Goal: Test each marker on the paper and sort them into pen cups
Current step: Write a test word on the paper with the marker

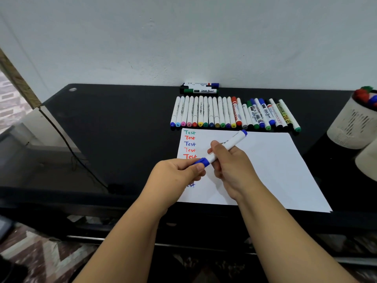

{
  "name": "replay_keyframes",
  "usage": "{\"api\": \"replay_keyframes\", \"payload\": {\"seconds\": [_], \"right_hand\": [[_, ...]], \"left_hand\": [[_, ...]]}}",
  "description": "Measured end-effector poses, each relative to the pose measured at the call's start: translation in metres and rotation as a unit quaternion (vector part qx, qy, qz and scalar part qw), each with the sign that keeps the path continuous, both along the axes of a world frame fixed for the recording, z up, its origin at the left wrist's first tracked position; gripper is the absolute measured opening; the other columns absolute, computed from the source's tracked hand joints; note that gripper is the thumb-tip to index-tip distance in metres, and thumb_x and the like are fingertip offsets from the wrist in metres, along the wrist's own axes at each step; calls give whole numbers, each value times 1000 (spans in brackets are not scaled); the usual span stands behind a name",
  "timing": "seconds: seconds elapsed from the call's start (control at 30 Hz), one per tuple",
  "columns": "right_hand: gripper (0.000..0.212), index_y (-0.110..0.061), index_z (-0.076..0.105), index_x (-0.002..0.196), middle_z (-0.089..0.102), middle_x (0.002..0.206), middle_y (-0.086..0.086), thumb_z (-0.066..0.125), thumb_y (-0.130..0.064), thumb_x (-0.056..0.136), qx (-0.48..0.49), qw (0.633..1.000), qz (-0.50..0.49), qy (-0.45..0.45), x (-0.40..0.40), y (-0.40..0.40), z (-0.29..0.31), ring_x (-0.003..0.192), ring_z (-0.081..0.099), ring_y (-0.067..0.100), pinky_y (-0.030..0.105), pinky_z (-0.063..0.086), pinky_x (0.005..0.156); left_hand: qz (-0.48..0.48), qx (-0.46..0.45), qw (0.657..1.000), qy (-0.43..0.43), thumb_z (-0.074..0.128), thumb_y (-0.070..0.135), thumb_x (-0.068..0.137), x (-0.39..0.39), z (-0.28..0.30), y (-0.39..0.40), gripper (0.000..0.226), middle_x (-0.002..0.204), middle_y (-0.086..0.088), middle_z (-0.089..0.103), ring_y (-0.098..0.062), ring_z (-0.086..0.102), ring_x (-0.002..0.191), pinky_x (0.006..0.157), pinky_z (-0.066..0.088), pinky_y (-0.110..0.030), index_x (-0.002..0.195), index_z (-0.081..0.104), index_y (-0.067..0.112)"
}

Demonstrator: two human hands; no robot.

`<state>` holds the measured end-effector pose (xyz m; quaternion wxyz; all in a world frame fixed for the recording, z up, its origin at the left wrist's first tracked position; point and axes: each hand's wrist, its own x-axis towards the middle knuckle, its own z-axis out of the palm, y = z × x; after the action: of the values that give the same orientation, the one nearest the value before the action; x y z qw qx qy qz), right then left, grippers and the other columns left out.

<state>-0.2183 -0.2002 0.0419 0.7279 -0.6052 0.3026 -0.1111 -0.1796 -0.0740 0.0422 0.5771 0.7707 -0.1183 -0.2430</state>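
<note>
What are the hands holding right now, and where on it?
One blue marker: the right hand grips its white barrel mid-length, and the left hand pinches the blue cap at its lower end.

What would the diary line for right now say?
left hand pinches blue cap | right hand grips blue marker | over paper | pen cup right

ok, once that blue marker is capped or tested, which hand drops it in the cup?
Right, probably. The right hand already holds the white barrel of the blue-capped marker, and the white perforated pen cup stands on the right side. The left hand only pinches the blue cap.
</note>
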Motion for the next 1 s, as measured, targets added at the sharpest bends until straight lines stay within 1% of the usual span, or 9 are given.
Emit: {"api": "replay_keyframes", "payload": {"seconds": [0.13, 0.27, 0.33, 0.43, 0.6, 0.73, 0.8, 0.9, 1.0], "right_hand": [[24, -15, 57, 74, 43, 34, -13, 52, -27, 95, -9, 1000, -12, 20, 4, 8, 3, 34, 36, 2, 21, 30, 46], [25, -14, 56, 73, 44, 34, -13, 52, -26, 95, -6, 1000, -2, 9, 6, 12, 6, 35, 35, 3, 20, 30, 45], [25, -14, 56, 73, 45, 35, -13, 52, -25, 95, -1, 1000, 4, -3, 6, 14, 7, 37, 35, 3, 19, 30, 44], [24, -15, 56, 73, 46, 39, -12, 53, -25, 94, -7, 1000, -16, 9, 8, 20, 7, 40, 34, 5, 18, 31, 44], [23, -17, 54, 72, 46, 57, -4, 52, -26, 93, -29, 998, -42, 45, 14, 23, 6, 48, 37, 7, 21, 30, 48], [23, -14, 56, 72, 46, 55, 0, 52, -24, 92, -19, 998, -25, 51, 17, 25, 2, 44, 32, 10, 22, 29, 44], [24, -13, 56, 70, 45, 50, 0, 51, -22, 92, -5, 998, -46, 35, 18, 14, 2, 40, 30, 8, 21, 26, 41], [24, -13, 53, 72, 39, 37, -8, 49, -20, 94, 82, 987, -135, -27, 14, -24, 5, 32, 24, 4, 18, 20, 34], [24, -11, 55, 73, 39, 39, -7, 49, -19, 94, 69, 993, -93, -35, 11, -26, -2, 34, 23, 5, 19, 21, 35]], "left_hand": [[10, 26, 999, -24, 64, 28, 87, 1, 0, 2, 11, 79, 9, 72, -10, 66, 85, 85, 53, -29, 97, 69, 27], [-2, 1, 1000, 26, 63, 22, 88, 2, 6, 8, 8, 75, 7, 73, -7, 68, 75, 75, 55, -21, 86, 68, 28], [-2, -9, 998, 54, 62, 20, 88, 3, 9, 12, 8, 75, 4, 74, -9, 69, 74, 73, 56, -21, 87, 69, 24], [8, -5, 999, 41, 62, 20, 89, 3, 10, 13, 11, 75, 4, 73, -10, 69, 77, 77, 55, -23, 96, 69, 19], [14, 34, 999, -4, 61, 24, 89, 1, 10, 13, 25, 82, 6, 71, -10, 67, 84, 86, 53, -27, 112, 68, 16], [8, 15, 1000, 10, 62, 21, 89, -1, 9, 18, 15, 76, 6, 73, -7, 68, 74, 72, 54, -18, 102, 69, 20], [1, -5, 1000, 30, 61, 19, 89, -3, 10, 27, 10, 74, 5, 73, -4, 67, 68, 65, 54, -15, 93, 70, 23], [12, -25, 999, 46, 61, 16, 89, -3, 8, 42, 14, 78, 3, 74, -5, 69, 72, 71, 56, -18, 85, 69, 27], [42, -9, 999, 28, 61, 18, 90, 2, 7, 41, 14, 79, 7, 74, -5, 69, 79, 76, 54, -20, 87, 68, 30]]}}
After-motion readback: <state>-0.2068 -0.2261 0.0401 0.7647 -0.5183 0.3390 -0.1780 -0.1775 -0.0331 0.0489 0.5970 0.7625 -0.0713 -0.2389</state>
